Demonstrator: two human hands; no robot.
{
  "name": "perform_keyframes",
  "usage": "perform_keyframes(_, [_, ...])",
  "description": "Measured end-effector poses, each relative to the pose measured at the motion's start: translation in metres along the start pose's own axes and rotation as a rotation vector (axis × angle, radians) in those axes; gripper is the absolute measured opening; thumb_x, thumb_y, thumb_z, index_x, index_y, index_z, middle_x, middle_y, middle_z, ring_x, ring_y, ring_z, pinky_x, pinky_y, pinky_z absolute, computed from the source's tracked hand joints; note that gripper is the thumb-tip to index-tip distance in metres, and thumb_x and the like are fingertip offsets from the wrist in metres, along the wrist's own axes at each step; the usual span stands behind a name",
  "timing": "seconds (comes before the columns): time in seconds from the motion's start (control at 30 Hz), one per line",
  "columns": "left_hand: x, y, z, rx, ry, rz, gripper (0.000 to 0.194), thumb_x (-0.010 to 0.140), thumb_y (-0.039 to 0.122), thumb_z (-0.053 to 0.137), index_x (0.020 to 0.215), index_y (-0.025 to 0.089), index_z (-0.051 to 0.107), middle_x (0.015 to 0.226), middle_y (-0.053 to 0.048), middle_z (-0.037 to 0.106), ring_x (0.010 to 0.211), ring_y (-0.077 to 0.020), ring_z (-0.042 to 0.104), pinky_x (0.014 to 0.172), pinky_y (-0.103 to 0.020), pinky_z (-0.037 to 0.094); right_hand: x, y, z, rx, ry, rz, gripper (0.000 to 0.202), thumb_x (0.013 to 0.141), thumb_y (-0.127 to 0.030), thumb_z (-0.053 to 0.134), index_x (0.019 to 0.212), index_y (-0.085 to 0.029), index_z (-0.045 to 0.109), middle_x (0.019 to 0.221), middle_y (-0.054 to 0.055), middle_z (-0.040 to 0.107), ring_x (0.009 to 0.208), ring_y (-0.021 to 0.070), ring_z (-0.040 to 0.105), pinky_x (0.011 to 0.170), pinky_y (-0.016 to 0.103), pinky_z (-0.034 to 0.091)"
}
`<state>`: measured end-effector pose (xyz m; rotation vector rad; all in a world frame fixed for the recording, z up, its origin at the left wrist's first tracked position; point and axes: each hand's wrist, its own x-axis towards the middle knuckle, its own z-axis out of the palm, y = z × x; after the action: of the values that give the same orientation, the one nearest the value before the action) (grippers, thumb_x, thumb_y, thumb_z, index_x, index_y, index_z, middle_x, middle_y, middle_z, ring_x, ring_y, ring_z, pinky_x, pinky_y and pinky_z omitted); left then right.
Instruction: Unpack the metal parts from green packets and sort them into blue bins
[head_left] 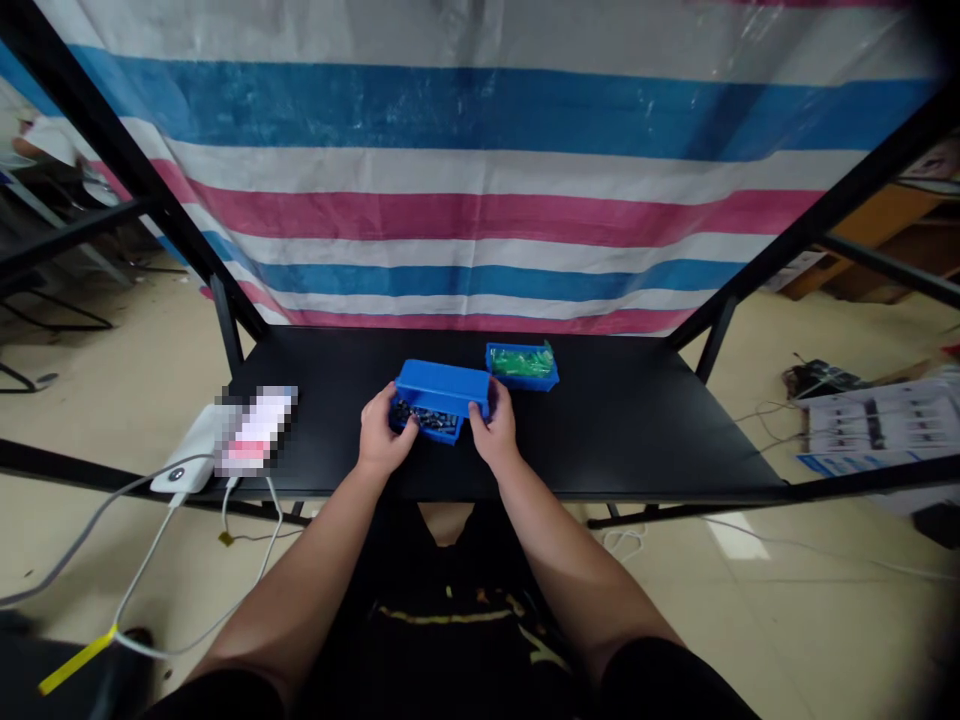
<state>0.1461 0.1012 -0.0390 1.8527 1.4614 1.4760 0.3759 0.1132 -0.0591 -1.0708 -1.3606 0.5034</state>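
Observation:
Two blue bins are between my hands near the middle of the black table. The upper blue bin is tipped over the lower blue bin, which holds small dark parts. My left hand grips the left end of the lower bin, its thumb at the front edge. Around the right end of the upper bin my right hand is closed, thumb on its near side. Behind my right hand stands another blue bin with green plastic packets in it.
On the table's left end lie a white power bank and a blurred phone with cables hanging down. A striped sheet hangs behind the black table, between black frame posts. A person is at the far left.

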Motion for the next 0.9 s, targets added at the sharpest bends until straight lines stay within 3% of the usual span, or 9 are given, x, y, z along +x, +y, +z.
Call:
perform_keyframes(0.13, [-0.003, 0.007, -0.002, 0.077, -0.042, 0.1, 0.059, 0.082, 0.026, 0.069, 0.14, 0.02, 0.056, 0.142, -0.015, 0.059, 0.138, -0.0343, 0.052, 0.117, -0.053, 0.04, -0.001, 0.007, -0.015, 0.009, 0.216, 0.233, 0.049, 0.085, -0.043, 0.071, 0.123, -0.019, 0.054, 0.114, 0.011, 0.066, 0.107, 0.0268, 0.067, 0.101, 0.05, 0.054])
perform_keyframes(0.23, [-0.002, 0.012, -0.004, 0.079, -0.027, 0.122, 0.056, 0.082, 0.026, 0.069, 0.136, 0.021, 0.055, 0.138, -0.015, 0.059, 0.135, -0.033, 0.053, 0.116, -0.052, 0.041, -0.003, 0.005, -0.027, 0.183, 0.262, 0.417, 0.055, 0.078, -0.047, 0.077, 0.119, -0.023, 0.049, 0.104, 0.004, 0.065, 0.09, 0.0216, 0.068, 0.079, 0.041, 0.063])
perform_keyframes(0.33, [-0.001, 0.008, -0.003, 0.117, 0.071, 0.087, 0.052, 0.079, 0.03, 0.073, 0.127, 0.018, 0.059, 0.129, -0.015, 0.059, 0.127, -0.0327, 0.055, 0.111, -0.051, 0.044, -0.008, -0.005, -0.038, 0.355, 0.269, 0.491, 0.055, 0.077, -0.048, 0.077, 0.117, -0.028, 0.045, 0.105, -0.001, 0.061, 0.081, 0.0167, 0.066, 0.065, 0.034, 0.063])
perform_keyframes(0.47, [0.002, -0.007, -0.004, 0.022, 0.184, -0.191, 0.045, 0.079, 0.038, 0.072, 0.119, 0.017, 0.064, 0.108, -0.011, 0.064, 0.1, -0.0267, 0.064, 0.091, -0.043, 0.053, -0.015, -0.019, -0.056, 0.412, 0.269, 0.511, 0.056, 0.081, -0.049, 0.073, 0.125, -0.034, 0.042, 0.115, 0.0, 0.058, 0.084, 0.0164, 0.066, 0.061, 0.033, 0.063])
perform_keyframes(0.57, [0.009, -0.015, -0.014, -0.072, 0.061, -0.38, 0.038, 0.077, 0.043, 0.073, 0.106, 0.018, 0.07, 0.086, -0.005, 0.067, 0.075, -0.0198, 0.063, 0.074, -0.033, 0.053, -0.022, -0.022, -0.073, 0.362, 0.263, 0.49, 0.058, 0.082, -0.052, 0.073, 0.128, -0.033, 0.043, 0.115, 0.001, 0.057, 0.08, 0.0153, 0.065, 0.053, 0.026, 0.059])
perform_keyframes(0.67, [0.02, -0.017, -0.028, -0.146, -0.147, -0.463, 0.03, 0.071, 0.045, 0.079, 0.083, 0.02, 0.068, 0.07, 0.0, 0.063, 0.062, -0.0152, 0.057, 0.06, -0.027, 0.049, -0.028, -0.021, -0.091, 0.262, 0.24, 0.486, 0.059, 0.083, -0.057, 0.071, 0.129, -0.032, 0.043, 0.106, -0.002, 0.057, 0.057, 0.0083, 0.057, 0.039, 0.019, 0.047])
perform_keyframes(0.73, [0.027, -0.016, -0.036, -0.26, -0.259, -0.577, 0.035, 0.065, 0.046, 0.083, 0.076, 0.02, 0.062, 0.067, 0.002, 0.059, 0.058, -0.0133, 0.055, 0.053, -0.024, 0.049, -0.032, -0.021, -0.102, 0.192, 0.245, 0.517, 0.059, 0.084, -0.059, 0.07, 0.129, -0.031, 0.044, 0.103, -0.003, 0.057, 0.046, 0.0052, 0.051, 0.034, 0.018, 0.042])
perform_keyframes(0.8, [0.031, -0.015, -0.04, -0.364, -0.281, -0.699, 0.041, 0.06, 0.047, 0.086, 0.075, 0.019, 0.06, 0.069, 0.001, 0.059, 0.061, -0.0135, 0.057, 0.052, -0.025, 0.053, -0.034, -0.022, -0.113, 0.147, 0.284, 0.561, 0.061, 0.083, -0.061, 0.07, 0.129, -0.031, 0.043, 0.101, -0.004, 0.058, 0.043, 0.005, 0.051, 0.032, 0.019, 0.042])
perform_keyframes(0.9, [0.028, -0.014, -0.041, -0.455, -0.179, -0.78, 0.046, 0.054, 0.045, 0.09, 0.075, 0.017, 0.06, 0.074, 0.0, 0.06, 0.067, -0.0137, 0.061, 0.057, -0.03, 0.061, -0.033, -0.025, -0.125, 0.167, 0.349, 0.635, 0.066, 0.078, -0.063, 0.073, 0.126, -0.031, 0.043, 0.097, -0.005, 0.058, 0.045, 0.0071, 0.056, 0.034, 0.021, 0.048])
